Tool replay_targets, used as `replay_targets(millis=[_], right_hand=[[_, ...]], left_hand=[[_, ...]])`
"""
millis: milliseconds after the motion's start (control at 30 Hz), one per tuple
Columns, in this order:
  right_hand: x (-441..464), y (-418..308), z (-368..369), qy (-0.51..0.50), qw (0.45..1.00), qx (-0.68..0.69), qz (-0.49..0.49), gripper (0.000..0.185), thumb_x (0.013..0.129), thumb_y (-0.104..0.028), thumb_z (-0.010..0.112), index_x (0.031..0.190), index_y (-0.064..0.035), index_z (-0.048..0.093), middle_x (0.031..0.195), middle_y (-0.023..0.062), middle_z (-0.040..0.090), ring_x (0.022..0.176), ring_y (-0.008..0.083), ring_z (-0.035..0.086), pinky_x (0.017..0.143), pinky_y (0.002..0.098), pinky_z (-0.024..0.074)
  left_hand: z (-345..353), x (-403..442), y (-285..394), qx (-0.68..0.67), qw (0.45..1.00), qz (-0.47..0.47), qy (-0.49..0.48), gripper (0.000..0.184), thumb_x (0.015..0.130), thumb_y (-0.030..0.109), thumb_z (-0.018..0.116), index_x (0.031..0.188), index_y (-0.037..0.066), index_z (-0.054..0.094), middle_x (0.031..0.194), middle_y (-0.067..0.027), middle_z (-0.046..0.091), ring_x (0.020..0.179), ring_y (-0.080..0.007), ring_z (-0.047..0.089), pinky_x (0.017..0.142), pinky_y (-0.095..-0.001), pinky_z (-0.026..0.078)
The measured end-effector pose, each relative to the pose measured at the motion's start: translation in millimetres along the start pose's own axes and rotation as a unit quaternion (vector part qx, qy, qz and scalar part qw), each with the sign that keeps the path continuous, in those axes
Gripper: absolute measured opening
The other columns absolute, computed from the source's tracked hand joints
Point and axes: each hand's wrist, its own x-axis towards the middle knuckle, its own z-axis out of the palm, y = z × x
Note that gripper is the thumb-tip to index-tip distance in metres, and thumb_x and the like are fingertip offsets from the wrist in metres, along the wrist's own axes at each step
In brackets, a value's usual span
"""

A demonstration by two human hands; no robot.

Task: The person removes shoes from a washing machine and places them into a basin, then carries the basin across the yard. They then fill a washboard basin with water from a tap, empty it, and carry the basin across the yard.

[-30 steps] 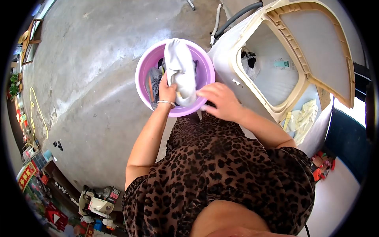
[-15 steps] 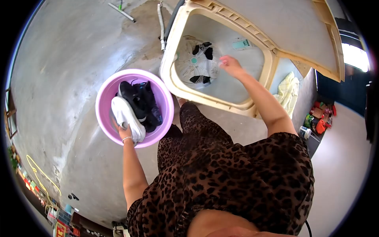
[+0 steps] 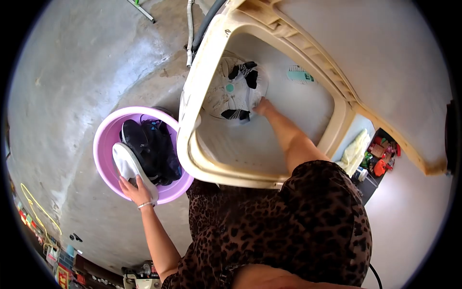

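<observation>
My left hand point(image 3: 137, 191) grips the heel end of a white shoe point(image 3: 126, 163) in the pink-purple basin point(image 3: 103, 139). Beside it in the basin lie black shoes point(image 3: 149, 144) and dark items I cannot make out singly. My right hand point(image 3: 261, 106) reaches down into the tub of a top-loading washing machine point(image 3: 308, 111), its fingers drawn together at the edge of the round bottom disc point(image 3: 216, 91). What they pinch, if anything, is not plain. Black-and-white socks lie on the disc: an upper bunch point(image 3: 248, 72) and a lower sock point(image 3: 236, 114) near my fingertips.
The machine's raised lid point(image 3: 375, 58) stands to the right. A grey hose point(image 3: 190, 33) runs by the machine, and a pole point(image 3: 142, 10) lies on the concrete floor. Pale yellow cloth point(image 3: 357, 147) hangs at the machine's side. A yellow hose point(image 3: 41, 207) lies far left.
My right hand has moved down, deeper into the tub, near the lower sock. I have leaned closer to the machine. My left hand stays at the white shoe.
</observation>
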Motion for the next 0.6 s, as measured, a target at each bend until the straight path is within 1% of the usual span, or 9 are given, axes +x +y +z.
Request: replay_targets(millis=[67,167,267,367,400,467,500,600], right_hand=[[19.3,0.9,11.7,0.002,0.998,0.053,0.025,0.087,0.064,-0.045,0.066,0.126,0.0040,0.028,0.128,0.0224,0.038,0.114,0.0319,0.043,0.092,0.0370,0.0389],[40.3,-5.7,31.4,0.053,0.991,0.088,0.081,0.109,0.061,-0.052,0.068,0.132,0.0068,0.010,0.127,0.0253,0.038,0.115,0.0329,0.042,0.093,0.0366,0.0378],[49.0,-15.4,36.1,0.032,0.991,0.090,0.093,0.120,0.060,-0.055,0.068,0.134,0.0041,-0.005,0.126,0.0245,0.039,0.115,0.0331,0.042,0.094,0.0356,0.0370],[55.3,-27.7,42.5,0.082,0.991,0.004,0.107,0.117,0.058,-0.054,0.070,0.134,0.0034,0.002,0.124,0.0223,0.041,0.114,0.0331,0.042,0.094,0.0350,0.0369],[58.6,-31.5,39.6,0.084,0.986,0.018,0.141,0.115,0.058,-0.053,0.071,0.133,0.0031,0.005,0.123,0.0217,0.041,0.113,0.0326,0.043,0.093,0.0349,0.0373],[55.4,-35.8,35.3,0.084,0.973,0.048,0.210,0.112,0.056,-0.052,0.072,0.132,0.0026,0.010,0.122,0.0204,0.042,0.112,0.0317,0.044,0.092,0.0347,0.0381],[47.9,-37.0,30.2,0.083,0.969,0.097,0.212,0.107,0.055,-0.046,0.074,0.129,0.0030,0.015,0.121,0.0210,0.043,0.113,0.0314,0.043,0.093,0.0346,0.0376],[35.4,-35.6,22.2,0.068,0.946,0.237,0.211,0.102,0.056,-0.042,0.074,0.128,0.0044,0.018,0.120,0.0221,0.043,0.112,0.0321,0.044,0.094,0.0345,0.0371]], left_hand=[[-3.0,0.6,6.6,-0.018,1.000,0.003,0.011,0.065,0.079,0.031,0.057,0.132,0.004,0.029,0.135,-0.0237,0.025,0.124,-0.0372,0.024,0.101,-0.0423,0.020],[-2.7,3.8,6.0,-0.004,1.000,0.002,0.017,0.064,0.079,0.028,0.057,0.133,0.005,0.029,0.135,-0.0227,0.025,0.124,-0.0367,0.023,0.101,-0.0437,0.019],[-4.1,5.1,3.8,0.006,0.999,0.004,0.035,0.062,0.080,0.026,0.056,0.132,0.005,0.030,0.135,-0.0208,0.026,0.124,-0.0361,0.024,0.101,-0.0444,0.019],[-7.1,9.0,1.4,-0.001,0.999,0.011,0.035,0.059,0.080,0.024,0.056,0.131,0.006,0.032,0.135,-0.0199,0.026,0.123,-0.0355,0.024,0.101,-0.0446,0.019],[-6.1,9.8,1.5,-0.005,1.000,0.010,0.030,0.059,0.080,0.024,0.056,0.131,0.006,0.032,0.135,-0.0199,0.026,0.123,-0.0354,0.024,0.101,-0.0446,0.019],[-9.0,9.0,2.5,-0.009,1.000,0.011,0.014,0.060,0.079,0.024,0.056,0.131,0.007,0.032,0.135,-0.0201,0.026,0.124,-0.0353,0.024,0.101,-0.0447,0.019],[-10.7,7.2,3.3,-0.007,1.000,0.016,0.014,0.060,0.079,0.024,0.056,0.131,0.007,0.032,0.135,-0.0201,0.026,0.124,-0.0353,0.024,0.101,-0.0446,0.019],[-15.9,7.0,14.4,-0.012,0.999,0.034,0.012,0.061,0.078,0.025,0.057,0.131,0.007,0.033,0.135,-0.0205,0.025,0.124,-0.0355,0.024,0.101,-0.0443,0.019]])
